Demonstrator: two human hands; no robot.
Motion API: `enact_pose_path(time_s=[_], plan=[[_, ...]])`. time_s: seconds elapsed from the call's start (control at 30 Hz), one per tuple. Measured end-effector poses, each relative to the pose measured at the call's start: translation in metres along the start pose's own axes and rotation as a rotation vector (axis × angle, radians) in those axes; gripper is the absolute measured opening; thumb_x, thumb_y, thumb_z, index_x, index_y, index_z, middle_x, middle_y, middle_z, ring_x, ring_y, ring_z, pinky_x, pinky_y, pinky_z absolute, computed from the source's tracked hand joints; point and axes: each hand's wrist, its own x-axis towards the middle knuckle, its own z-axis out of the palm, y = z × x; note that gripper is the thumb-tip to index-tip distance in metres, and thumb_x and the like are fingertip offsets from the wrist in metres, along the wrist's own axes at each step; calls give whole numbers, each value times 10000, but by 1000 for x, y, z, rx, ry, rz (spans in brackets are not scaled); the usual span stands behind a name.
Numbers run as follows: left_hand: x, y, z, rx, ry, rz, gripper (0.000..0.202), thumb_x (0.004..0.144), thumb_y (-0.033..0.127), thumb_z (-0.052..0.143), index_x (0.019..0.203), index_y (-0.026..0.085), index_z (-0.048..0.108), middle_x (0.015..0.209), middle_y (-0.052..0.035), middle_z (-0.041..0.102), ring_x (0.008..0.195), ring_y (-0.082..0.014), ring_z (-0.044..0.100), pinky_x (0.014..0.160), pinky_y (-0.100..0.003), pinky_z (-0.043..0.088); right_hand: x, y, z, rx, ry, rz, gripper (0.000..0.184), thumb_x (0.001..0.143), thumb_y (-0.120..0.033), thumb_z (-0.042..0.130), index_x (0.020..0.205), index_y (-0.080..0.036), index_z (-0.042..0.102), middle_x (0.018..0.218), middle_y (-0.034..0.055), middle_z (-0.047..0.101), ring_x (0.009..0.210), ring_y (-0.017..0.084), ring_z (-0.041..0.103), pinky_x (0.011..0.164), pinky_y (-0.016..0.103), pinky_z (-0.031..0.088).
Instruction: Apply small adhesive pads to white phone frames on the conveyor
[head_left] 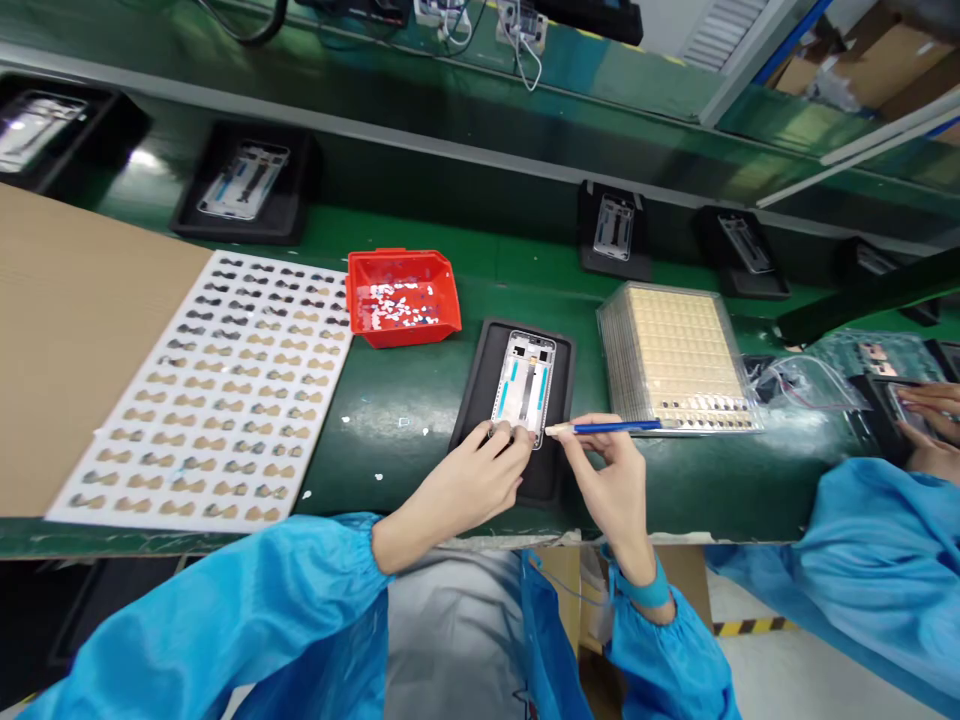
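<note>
A silver phone frame (529, 375) with light-blue strips and a dark cable down its middle lies in a black tray (480, 385) on the green bench. The fingers of my left hand (472, 480) are bent together over the frame's lower left end, gripping it; their tips are partly hidden. In my right hand (611, 475) is a blue pen-like tool (619, 426), pinched between thumb and fingers. Its pale tip points left and meets the frame's lower right corner. Whether something small is under the tip, I cannot tell.
On the left lies a white sheet (60, 510) bearing rows of small brown parts. A red bin (405, 338) holds small white bits. Right of the tray stands a stack of clear trays (675, 340). Phone frames in black trays line the back. A co-worker's hands (934, 420) are at far right.
</note>
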Motion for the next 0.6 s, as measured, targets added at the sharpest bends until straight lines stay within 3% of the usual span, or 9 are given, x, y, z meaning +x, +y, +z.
enact_pose_path(time_s=[0.1, 0.23, 0.47, 0.6], plan=[[4, -12, -6, 45, -19, 98, 448, 1092, 214, 499, 1482, 39, 633, 1404, -171, 719, 1226, -297, 649, 1058, -405, 474, -7, 2, 5, 70, 94, 40, 160, 999, -395, 751, 1031, -260, 671, 946, 59, 844, 843, 246, 841, 778, 365, 718], [7, -21, -12, 7, -87, 142, 409, 1099, 253, 518, 1422, 50, 665, 1358, -166, 730, 1144, -286, 657, 945, -399, 485, -12, 3, 9, 57, 120, 36, 141, 989, -376, 756, 1021, -258, 688, 950, 63, 842, 835, 248, 834, 789, 382, 722], [-3, -22, -7, -91, -42, 66, 486, 1088, 303, 549, 1511, 68, 595, 1414, -177, 702, 1266, -298, 621, 1039, -407, 448, -15, 4, 12, 64, 154, -10, 52, 989, -277, 732, 1021, -252, 700, 947, 47, 831, 855, 229, 836, 810, 344, 708], [3, -35, -9, -60, -78, 176, 462, 1096, 265, 518, 1500, 54, 594, 1406, -155, 714, 1206, -284, 637, 988, -394, 450, -14, 6, 15, 89, 141, -7, 82, 998, -308, 733, 1036, -245, 697, 947, 46, 840, 849, 227, 840, 811, 337, 706]])
